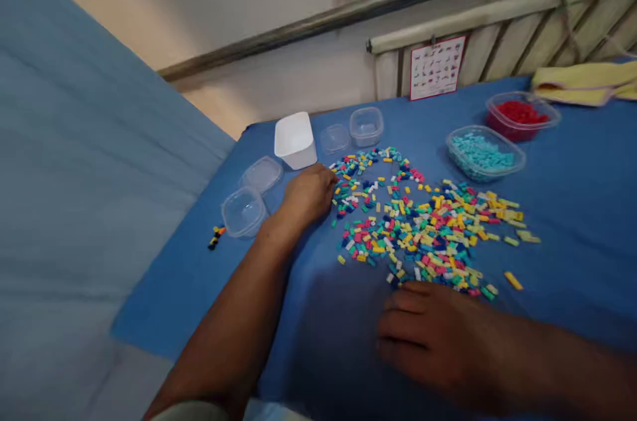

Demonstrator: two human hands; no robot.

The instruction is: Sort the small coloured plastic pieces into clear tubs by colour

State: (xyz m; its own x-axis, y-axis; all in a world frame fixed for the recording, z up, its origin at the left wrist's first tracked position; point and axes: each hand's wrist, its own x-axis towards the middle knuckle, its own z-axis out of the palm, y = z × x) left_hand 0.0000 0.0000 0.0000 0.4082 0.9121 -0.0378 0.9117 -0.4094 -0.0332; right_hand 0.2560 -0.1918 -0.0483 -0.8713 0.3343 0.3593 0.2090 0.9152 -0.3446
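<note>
Small toy building bricks [438,228] in yellow, pink, green, white and blue lie spread in a loose pile on the blue-covered table. At the pile's left edge, my left hand [311,192] rests with its fingers bent and pressed together; its fingertips are hidden, so anything in them cannot be made out. My right hand [432,335] lies palm down at the near edge of the pile, its fingers stretched to the left with gaps between them. The fingers of this hand reach close to the nearest bricks, and nothing shows in them.
Behind my left hand stand a white tub [296,141] and a clear container [367,127]. Another clear container [243,212] sits left, near a small black-and-orange piece [215,237]. Boxes of light-blue bricks [482,152] and red bricks [522,112] stand right, near a yellow cloth [582,84].
</note>
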